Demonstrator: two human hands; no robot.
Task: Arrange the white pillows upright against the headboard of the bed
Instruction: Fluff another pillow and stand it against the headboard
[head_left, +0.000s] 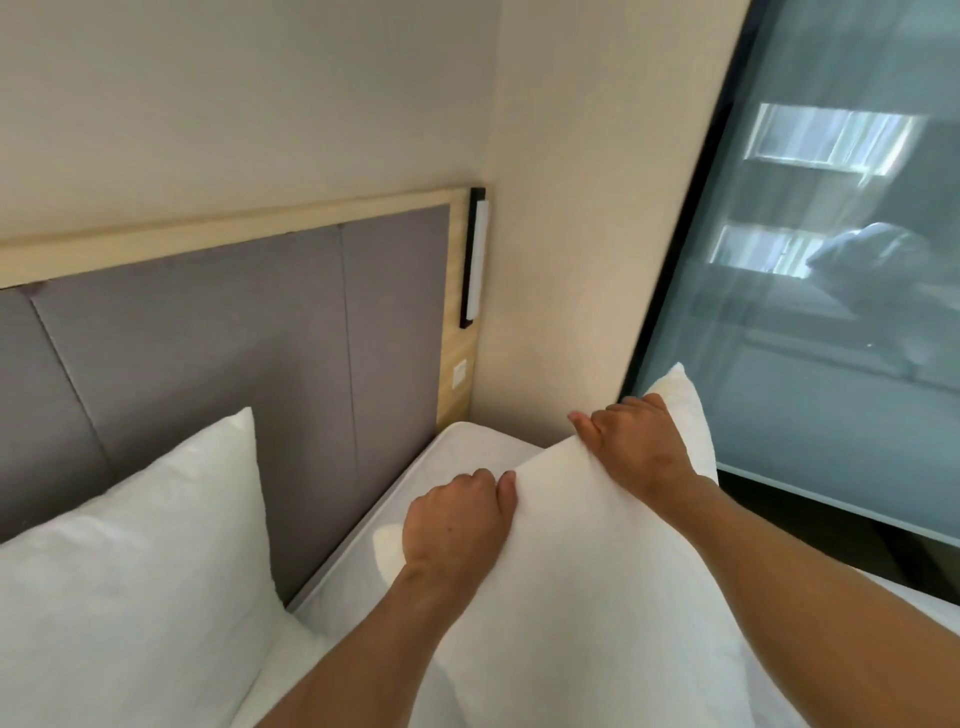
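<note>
One white pillow (130, 561) stands upright at the left, leaning on the grey padded headboard (218, 332). A second white pillow (587, 582) is held up in front of me, above the white mattress (467, 452), apart from the headboard. My left hand (454, 525) grips its upper left edge with curled fingers. My right hand (641, 447) grips its top edge near the far corner. The lower part of this pillow runs out of view behind my forearms.
A cream wall (561, 234) closes the bed's right side, with a dark-framed glass panel (841, 260) beyond it. A black and white light fixture (475, 260) and a wall switch (460, 373) sit on the headboard's wooden frame. Bare mattress lies between the pillows.
</note>
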